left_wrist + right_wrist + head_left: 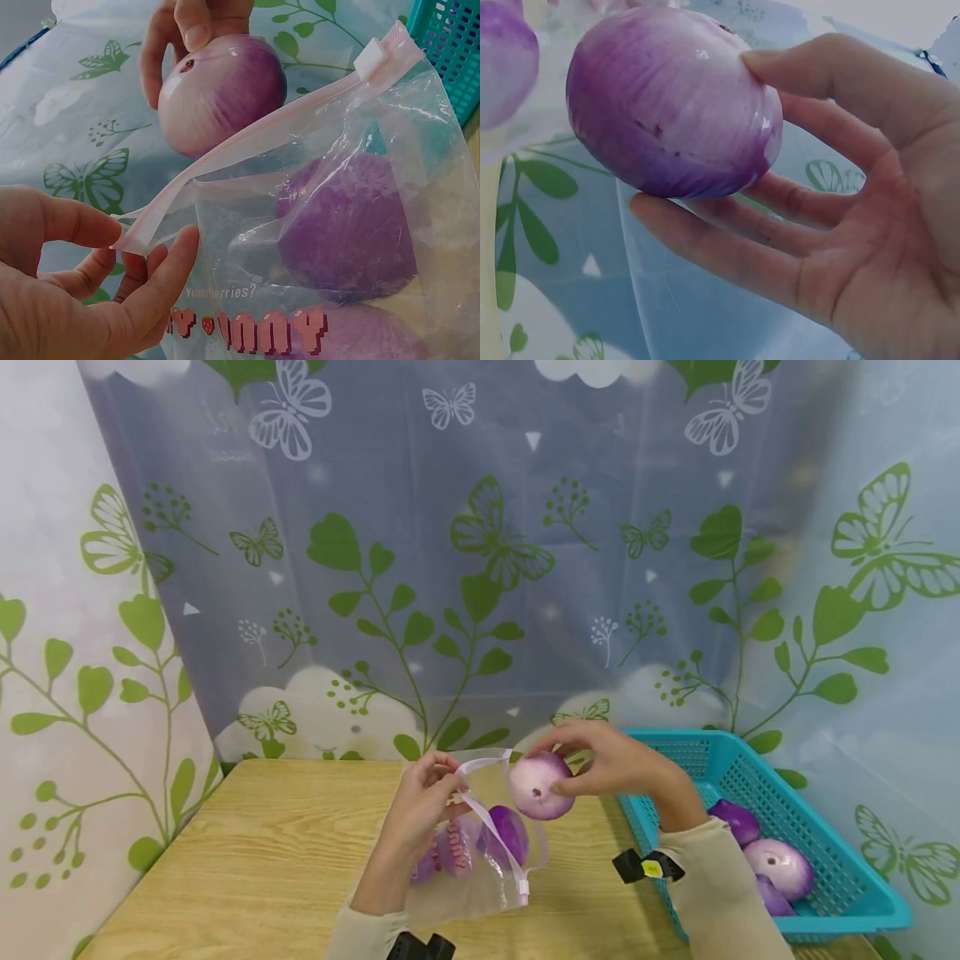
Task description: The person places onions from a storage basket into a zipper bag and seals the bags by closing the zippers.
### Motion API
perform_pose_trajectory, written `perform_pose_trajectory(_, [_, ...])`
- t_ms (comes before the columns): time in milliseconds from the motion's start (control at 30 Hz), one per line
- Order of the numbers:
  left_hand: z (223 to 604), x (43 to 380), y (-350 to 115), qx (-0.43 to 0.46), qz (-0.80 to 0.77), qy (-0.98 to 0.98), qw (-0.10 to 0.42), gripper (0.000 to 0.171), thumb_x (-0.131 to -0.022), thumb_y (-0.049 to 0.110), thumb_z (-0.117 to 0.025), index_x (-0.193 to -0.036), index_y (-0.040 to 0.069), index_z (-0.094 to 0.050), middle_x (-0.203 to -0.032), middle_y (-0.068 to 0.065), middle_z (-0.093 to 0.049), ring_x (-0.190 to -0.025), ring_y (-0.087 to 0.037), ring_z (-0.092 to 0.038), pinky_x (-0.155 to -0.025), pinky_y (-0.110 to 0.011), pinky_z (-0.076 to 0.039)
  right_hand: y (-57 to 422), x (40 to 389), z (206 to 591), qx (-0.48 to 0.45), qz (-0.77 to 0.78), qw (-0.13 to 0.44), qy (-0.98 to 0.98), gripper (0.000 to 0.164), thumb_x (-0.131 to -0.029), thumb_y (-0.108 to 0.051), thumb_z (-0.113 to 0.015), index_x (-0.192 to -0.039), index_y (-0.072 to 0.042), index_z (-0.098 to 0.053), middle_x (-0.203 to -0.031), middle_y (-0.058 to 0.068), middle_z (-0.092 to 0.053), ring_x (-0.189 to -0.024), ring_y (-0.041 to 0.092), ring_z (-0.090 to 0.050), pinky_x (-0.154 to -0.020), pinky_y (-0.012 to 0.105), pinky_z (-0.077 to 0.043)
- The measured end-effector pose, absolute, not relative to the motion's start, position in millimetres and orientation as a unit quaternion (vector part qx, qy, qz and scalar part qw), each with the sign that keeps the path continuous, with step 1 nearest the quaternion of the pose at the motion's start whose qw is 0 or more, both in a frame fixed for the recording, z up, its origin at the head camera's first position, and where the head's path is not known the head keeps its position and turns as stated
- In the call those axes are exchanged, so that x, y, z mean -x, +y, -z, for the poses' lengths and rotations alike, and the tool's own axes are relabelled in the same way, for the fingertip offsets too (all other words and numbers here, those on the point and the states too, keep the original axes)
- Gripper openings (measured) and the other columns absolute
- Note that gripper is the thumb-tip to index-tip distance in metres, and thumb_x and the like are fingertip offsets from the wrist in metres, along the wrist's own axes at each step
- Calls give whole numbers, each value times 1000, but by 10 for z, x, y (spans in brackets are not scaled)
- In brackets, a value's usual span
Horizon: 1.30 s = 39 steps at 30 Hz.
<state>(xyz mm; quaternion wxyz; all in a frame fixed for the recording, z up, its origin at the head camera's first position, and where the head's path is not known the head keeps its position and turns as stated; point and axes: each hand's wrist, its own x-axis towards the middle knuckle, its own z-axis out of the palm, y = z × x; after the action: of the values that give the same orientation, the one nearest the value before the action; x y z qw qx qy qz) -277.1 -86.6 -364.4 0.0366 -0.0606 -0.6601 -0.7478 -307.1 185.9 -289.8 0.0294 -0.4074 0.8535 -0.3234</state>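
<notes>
My left hand pinches the rim of a clear zip bag with a pink slider closure. Inside the bag lie purple onions, seen through the plastic. Lettering is printed on the bag's side. In my right hand is a purple-and-white onion, held between thumb and fingers at the bag's opening. The right wrist view shows this onion with the thumb on its top side and the fingers beneath. From the left wrist it appears just beyond the bag's zip edge.
A turquoise plastic basket stands at the right of the wooden table, with several onions in it. Behind the table hangs a curtain printed with leaves and butterflies.
</notes>
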Motion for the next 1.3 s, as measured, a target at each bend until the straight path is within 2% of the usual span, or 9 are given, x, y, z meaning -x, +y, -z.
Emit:
perform_pose_trajectory(133, [3638, 2769, -868, 62, 748, -660, 34, 9, -99, -3, -54, -107, -3, -55, -90, -5, -54, -87, -16, -59, -79, -35, -66, 1742, 3046, 2956, 422, 326, 14, 846, 41, -88, -11, -79, -128, -14, -70, -128, 10, -66, -108, 23, -61, -78, 27, -63])
perform_pose_trajectory(300, [3636, 2759, -877, 65, 747, -661, 31, 12, -100, 0, -55, -111, -5, -54, -91, -5, -54, -87, -17, -59, -76, -32, -64, 1635, 3041, 3047, 427, 323, -34, 844, 42, -85, -8, -79, -125, -16, -72, -123, 8, -66, -102, 19, -59, -73, 27, -64])
perform_pose_trajectory(500, [3636, 2753, -892, 71, 745, -663, 31, 13, -100, 1, -55, -112, -5, -55, -90, -4, -55, -86, -16, -59, -76, -31, -64, 1526, 3025, 3137, 409, 311, -68, 855, 43, -84, -9, -80, -126, -16, -72, -118, 7, -65, -100, 20, -62, -72, 20, -62])
perform_pose_trajectory(633, [3635, 2756, -893, 74, 746, -662, 32, 10, -98, -1, -57, -108, -2, -55, -89, -3, -54, -85, -16, -58, -75, -30, -63, 1468, 3031, 3204, 401, 311, -75, 858, 42, -87, -11, -80, -127, -14, -70, -120, 10, -64, -103, 22, -63, -73, 22, -63])
perform_pose_trajectory(733, [3635, 2760, -895, 73, 745, -663, 34, 9, -98, -1, -56, -107, 0, -55, -88, -3, -53, -85, -16, -58, -75, -30, -63, 1419, 3033, 3246, 393, 320, -74, 859, 41, -88, -11, -80, -128, -11, -69, -121, 11, -64, -105, 24, -62, -74, 23, -63])
perform_pose_trajectory(967, [3628, 2766, -890, 67, 744, -664, 40, 10, -97, -3, -54, -107, -1, -55, -89, -3, -53, -86, -17, -57, -74, -29, -62, 1346, 3014, 3312, 380, 329, -70, 861, 43, -92, -15, -78, -132, -6, -65, -120, 11, -64, -108, 26, -64, -75, 16, -60])
perform_pose_trajectory(1300, [3619, 2760, -895, 58, 747, -661, 43, 9, -97, -4, -54, -105, 0, -56, -87, -2, -54, -83, -16, -57, -68, -25, -58, 1365, 3011, 3340, 399, 340, -21, 851, 51, -94, -7, -74, -142, -4, -57, -130, 16, -63, -116, 34, -66, -80, 20, -62])
